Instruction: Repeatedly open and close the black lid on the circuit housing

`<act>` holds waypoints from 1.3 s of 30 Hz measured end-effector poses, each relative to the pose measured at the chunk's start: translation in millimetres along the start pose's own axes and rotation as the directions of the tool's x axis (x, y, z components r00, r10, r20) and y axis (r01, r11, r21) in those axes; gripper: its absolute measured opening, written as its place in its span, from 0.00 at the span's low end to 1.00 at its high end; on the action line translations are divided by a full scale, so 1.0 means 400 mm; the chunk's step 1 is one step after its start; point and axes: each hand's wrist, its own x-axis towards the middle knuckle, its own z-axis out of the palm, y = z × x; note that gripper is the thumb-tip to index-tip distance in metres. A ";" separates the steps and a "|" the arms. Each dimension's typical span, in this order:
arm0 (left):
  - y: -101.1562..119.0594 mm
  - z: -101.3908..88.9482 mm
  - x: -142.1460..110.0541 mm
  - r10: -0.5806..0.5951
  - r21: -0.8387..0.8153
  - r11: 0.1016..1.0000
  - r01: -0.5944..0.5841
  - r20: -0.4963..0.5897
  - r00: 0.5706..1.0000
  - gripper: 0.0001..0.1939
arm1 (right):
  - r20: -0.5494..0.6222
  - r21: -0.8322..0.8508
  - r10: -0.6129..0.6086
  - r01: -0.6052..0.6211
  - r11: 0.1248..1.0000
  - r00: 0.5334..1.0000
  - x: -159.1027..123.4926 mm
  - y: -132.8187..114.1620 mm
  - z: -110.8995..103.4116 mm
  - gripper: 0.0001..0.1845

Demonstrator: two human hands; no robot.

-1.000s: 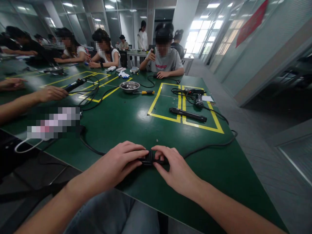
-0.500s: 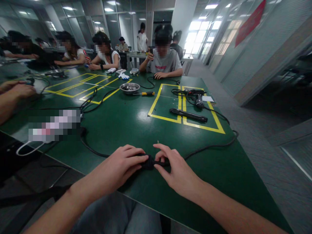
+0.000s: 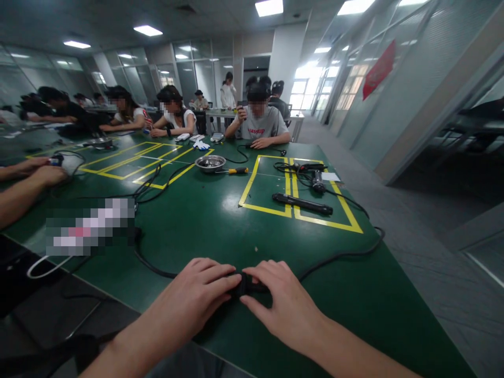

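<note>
A black cable connector (image 3: 243,284) lies at the table's near edge between my two hands. My left hand (image 3: 202,289) is closed over its left part, with the fingertips resting on it and hiding much of its body. My right hand (image 3: 281,299) grips it from the right, forefinger on the far side and thumb on the near side. A black cable (image 3: 151,266) runs out to the left from under my left hand. On the right, another length of black cord (image 3: 334,256) leads away past my right hand.
A blurred-out power strip (image 3: 102,220) lies at left. Farther off are a metal bowl (image 3: 210,163), a yellow-handled screwdriver (image 3: 238,171), a black tube-shaped tool (image 3: 302,203) and a corded black tool (image 3: 318,181). Co-workers sit around the table; another person's hands (image 3: 43,170) are at left.
The view has tilted upward, so everything sits lower. My right hand's raised forefinger has come down onto the connector, closer to my left hand. My left hand keeps its hold.
</note>
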 end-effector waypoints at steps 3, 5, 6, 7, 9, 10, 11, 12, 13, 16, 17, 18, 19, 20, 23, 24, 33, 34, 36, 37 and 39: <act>-0.002 0.000 0.001 -0.046 -0.044 0.998 0.048 0.043 0.998 0.18 | 0.009 -0.015 -0.001 0.001 1.000 1.000 0.002 0.003 0.000 0.16; -0.005 -0.007 0.002 -0.093 -0.126 0.987 0.103 0.083 0.992 0.19 | 0.017 -0.026 0.003 -0.003 1.000 1.000 0.003 0.003 0.000 0.16; -0.006 -0.012 0.003 -0.116 -0.169 0.977 0.131 0.095 0.989 0.19 | 0.024 -0.029 0.006 -0.006 1.000 1.000 0.003 0.003 0.000 0.16; -0.007 -0.018 0.005 -0.140 -0.205 0.966 0.158 0.099 0.985 0.20 | 0.027 -0.030 0.013 -0.012 0.999 1.000 0.003 0.002 0.001 0.17; -0.009 -0.027 0.015 -0.202 -0.241 0.946 0.218 0.089 0.975 0.20 | 0.021 -0.015 0.045 -0.045 0.999 0.999 0.004 0.000 0.003 0.24; -0.011 -0.030 0.023 -0.240 -0.236 0.939 0.251 0.074 0.968 0.19 | 0.011 0.002 0.068 -0.068 0.998 0.998 0.004 -0.001 0.005 0.28; -0.014 -0.031 0.034 -0.279 -0.219 0.933 0.284 0.054 0.959 0.18 | 0.000 0.021 0.091 -0.091 0.996 0.996 0.003 -0.001 0.006 0.31; -0.019 -0.029 0.046 -0.315 -0.195 0.929 0.315 0.034 0.949 0.16 | -0.009 0.035 0.108 -0.107 0.994 0.994 0.003 -0.002 0.007 0.31; -0.025 -0.024 0.058 -0.342 -0.169 0.925 0.340 0.022 0.940 0.14 | -0.011 0.040 0.112 -0.111 0.993 0.994 0.002 -0.002 0.007 0.29; -0.046 -0.006 0.088 -0.368 -0.149 0.916 0.372 0.052 0.928 0.08 | -0.001 0.009 0.049 -0.049 0.999 0.999 -0.003 0.000 0.005 0.15; -0.051 -0.001 0.091 -0.360 -0.160 0.917 0.366 0.067 0.931 0.07 | -0.001 -0.002 0.018 -0.018 1.000 1.000 -0.004 0.002 0.004 0.12; -0.054 0.003 0.089 -0.346 -0.168 0.921 0.352 0.067 0.936 0.06 | -0.004 -0.008 -0.011 0.011 1.000 1.000 -0.006 0.003 0.003 0.11; -0.055 0.005 0.082 -0.329 -0.167 0.928 0.333 0.048 0.943 0.06 | -0.011 -0.010 -0.034 0.034 0.999 0.999 -0.008 0.005 0.003 0.10; -0.054 0.004 0.070 -0.315 -0.157 0.937 0.313 0.010 0.949 0.06 | -0.020 -0.008 -0.051 0.051 0.999 0.999 -0.009 0.006 0.002 0.10; -0.036 -0.006 0.012 -0.324 -0.130 0.942 0.308 -0.123 0.938 0.10 | -0.042 -0.006 -0.077 0.077 0.997 0.996 -0.013 0.012 0.002 0.08; -0.029 -0.009 -0.010 -0.343 -0.144 0.935 0.323 -0.144 0.928 0.12 | -0.046 -0.009 -0.080 0.080 0.997 0.996 -0.013 0.015 0.002 0.08; -0.034 -0.012 -0.086 -0.336 -0.240 0.917 0.320 -0.028 0.941 0.13 | -0.017 0.043 -0.069 0.069 0.997 0.997 -0.010 0.029 -0.004 0.10; -0.038 -0.015 -0.083 -0.333 -0.244 0.916 0.317 -0.023 0.943 0.13 | -0.018 0.042 -0.064 0.065 0.997 0.998 -0.010 0.029 -0.006 0.11; -0.039 -0.022 -0.078 -0.327 -0.259 0.915 0.309 -0.028 0.945 0.12 | -0.029 0.033 -0.069 0.070 0.997 0.997 -0.011 0.028 -0.010 0.11; -0.037 -0.027 -0.076 -0.327 -0.269 0.913 0.306 -0.036 0.944 0.12 | -0.039 0.032 -0.081 0.083 0.996 0.996 -0.012 0.027 -0.012 0.11; -0.031 -0.037 -0.072 -0.333 -0.294 0.906 0.304 -0.052 0.942 0.11 | -0.064 0.044 -0.122 0.125 0.991 0.990 -0.015 0.025 -0.017 0.10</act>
